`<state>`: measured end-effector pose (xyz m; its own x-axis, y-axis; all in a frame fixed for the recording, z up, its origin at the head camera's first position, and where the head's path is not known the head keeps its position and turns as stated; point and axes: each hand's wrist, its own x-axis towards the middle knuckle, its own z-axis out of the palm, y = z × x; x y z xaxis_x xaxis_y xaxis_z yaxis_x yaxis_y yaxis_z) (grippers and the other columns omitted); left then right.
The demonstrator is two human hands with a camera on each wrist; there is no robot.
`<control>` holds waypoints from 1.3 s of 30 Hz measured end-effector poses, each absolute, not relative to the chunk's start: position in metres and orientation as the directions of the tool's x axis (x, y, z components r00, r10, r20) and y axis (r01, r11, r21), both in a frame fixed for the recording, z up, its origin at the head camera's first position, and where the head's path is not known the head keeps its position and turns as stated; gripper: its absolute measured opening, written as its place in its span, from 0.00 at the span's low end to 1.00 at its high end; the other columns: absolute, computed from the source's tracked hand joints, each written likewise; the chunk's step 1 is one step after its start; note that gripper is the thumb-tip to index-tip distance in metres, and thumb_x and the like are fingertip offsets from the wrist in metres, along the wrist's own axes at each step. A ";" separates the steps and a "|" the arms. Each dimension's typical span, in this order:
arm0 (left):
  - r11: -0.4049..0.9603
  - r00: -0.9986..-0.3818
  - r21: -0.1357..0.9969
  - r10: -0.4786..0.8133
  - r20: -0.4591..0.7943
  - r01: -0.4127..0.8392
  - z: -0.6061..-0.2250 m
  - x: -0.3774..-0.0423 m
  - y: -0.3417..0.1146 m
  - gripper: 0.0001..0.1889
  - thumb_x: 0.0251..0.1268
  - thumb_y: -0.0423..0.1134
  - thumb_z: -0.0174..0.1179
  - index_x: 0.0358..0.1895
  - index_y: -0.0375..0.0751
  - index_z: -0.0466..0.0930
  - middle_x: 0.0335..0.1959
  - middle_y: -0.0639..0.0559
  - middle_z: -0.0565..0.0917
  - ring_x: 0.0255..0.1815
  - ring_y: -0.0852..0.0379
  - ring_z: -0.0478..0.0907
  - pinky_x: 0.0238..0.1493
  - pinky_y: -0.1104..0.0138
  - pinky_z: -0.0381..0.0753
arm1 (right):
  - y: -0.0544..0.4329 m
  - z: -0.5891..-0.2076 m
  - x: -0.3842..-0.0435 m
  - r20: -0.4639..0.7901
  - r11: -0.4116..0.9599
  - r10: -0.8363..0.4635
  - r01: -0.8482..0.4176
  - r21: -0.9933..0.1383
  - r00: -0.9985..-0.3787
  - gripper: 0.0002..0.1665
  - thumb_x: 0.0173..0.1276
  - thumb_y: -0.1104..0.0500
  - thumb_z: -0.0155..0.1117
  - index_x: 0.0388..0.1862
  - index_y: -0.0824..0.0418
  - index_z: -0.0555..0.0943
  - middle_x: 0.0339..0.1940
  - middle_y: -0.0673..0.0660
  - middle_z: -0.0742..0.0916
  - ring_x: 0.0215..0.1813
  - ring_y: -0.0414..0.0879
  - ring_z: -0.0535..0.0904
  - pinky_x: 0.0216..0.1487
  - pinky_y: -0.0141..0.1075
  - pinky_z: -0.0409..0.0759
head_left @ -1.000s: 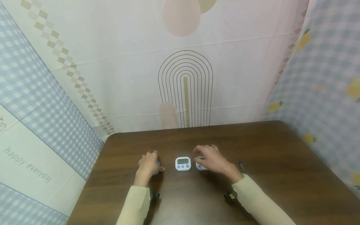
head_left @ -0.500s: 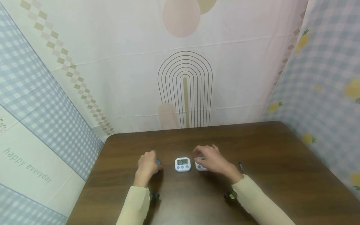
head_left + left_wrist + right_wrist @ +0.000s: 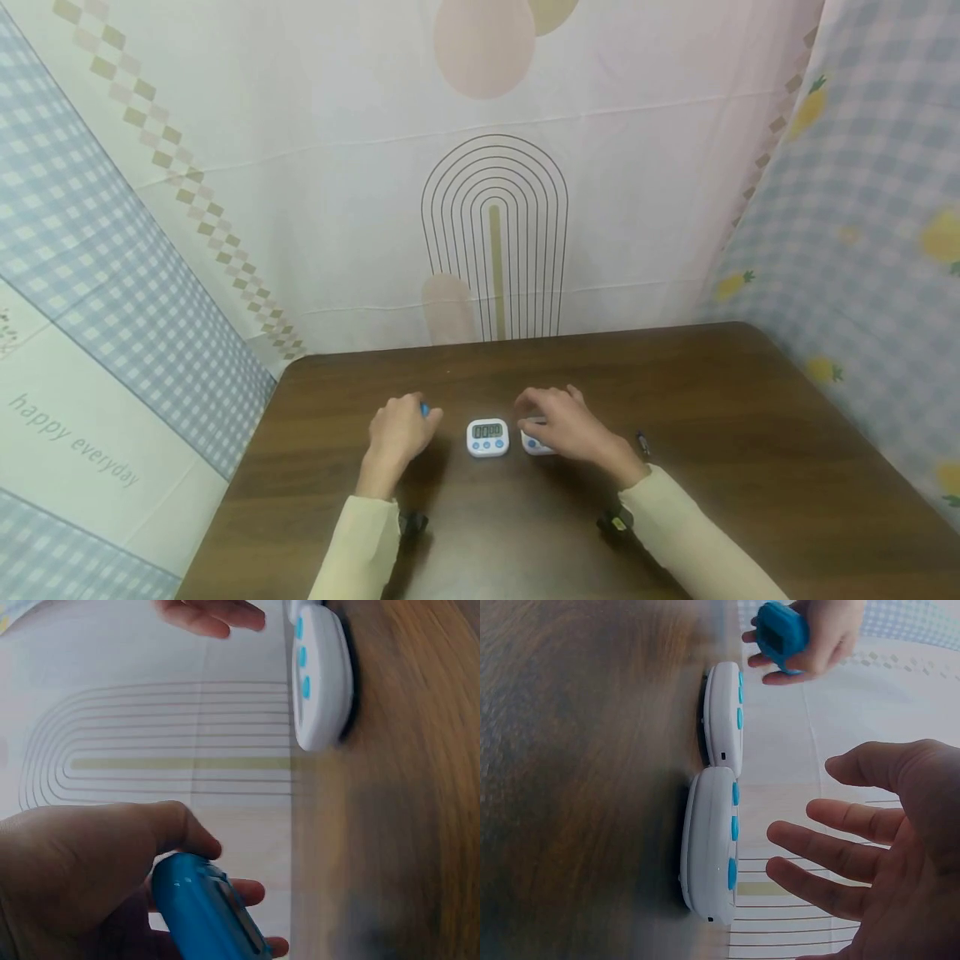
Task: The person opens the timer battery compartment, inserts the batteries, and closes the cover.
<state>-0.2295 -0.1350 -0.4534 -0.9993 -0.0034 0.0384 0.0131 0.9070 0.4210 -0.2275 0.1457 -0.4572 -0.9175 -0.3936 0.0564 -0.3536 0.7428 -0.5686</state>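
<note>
My left hand (image 3: 399,433) is lifted above the table's left part, gripping a small blue rounded plastic device (image 3: 202,915) between thumb and fingers. A dark rectangular patch shows on one face of this device in the right wrist view; its kind is not clear. To its right lies a white digital timer (image 3: 487,438) with blue buttons and a screen of zeros. A second white timer (image 3: 710,844) lies beside it, partly covered in the head view by my right hand (image 3: 566,422). The right hand's fingers (image 3: 832,851) are spread above that timer, apart from it and holding nothing.
A small dark slim object (image 3: 642,443) lies on the brown wooden table (image 3: 675,375), right of the right hand. Patterned cloth (image 3: 360,208) hangs behind the table and along both sides.
My left hand has closed its thumb and fingers round the blue device and lifted it from the table, turning it. The right hand and both white timers have stayed in place.
</note>
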 end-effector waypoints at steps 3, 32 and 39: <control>0.885 -0.998 0.464 0.000 0.062 0.029 -0.451 -0.230 -0.130 0.24 0.72 0.47 0.53 0.60 0.32 0.81 0.20 0.51 0.67 0.20 0.55 0.62 0.24 0.63 0.67 | 0.146 -0.457 -0.227 0.057 0.745 -0.393 -0.353 -0.566 -0.918 0.15 0.74 0.55 0.71 0.58 0.54 0.85 0.56 0.54 0.90 0.65 0.57 0.82 0.80 0.75 0.49; 0.251 -0.996 0.965 -0.035 0.083 0.071 -0.448 -0.221 -0.080 0.17 0.88 0.44 0.47 0.52 0.39 0.84 0.46 0.41 0.86 0.40 0.52 0.80 0.39 0.66 0.82 | 0.137 -0.449 -0.219 0.129 0.649 -0.376 -0.361 -0.670 -0.917 0.17 0.76 0.54 0.69 0.60 0.54 0.85 0.57 0.53 0.90 0.62 0.54 0.84 0.78 0.69 0.62; 0.203 -0.996 0.976 -0.023 0.086 0.080 -0.450 -0.217 -0.068 0.16 0.87 0.46 0.49 0.58 0.43 0.83 0.52 0.43 0.86 0.48 0.49 0.84 0.51 0.57 0.88 | 0.137 -0.447 -0.215 0.154 0.537 -0.353 -0.334 -0.774 -0.923 0.17 0.78 0.56 0.66 0.62 0.54 0.84 0.59 0.53 0.89 0.60 0.51 0.86 0.62 0.55 0.87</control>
<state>-0.2173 -0.0682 -0.4503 -0.9960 -0.0233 0.0863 0.0798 0.2027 0.9760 -0.2154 0.1371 -0.4469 -0.9230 -0.3528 0.1538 -0.3344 0.5374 -0.7742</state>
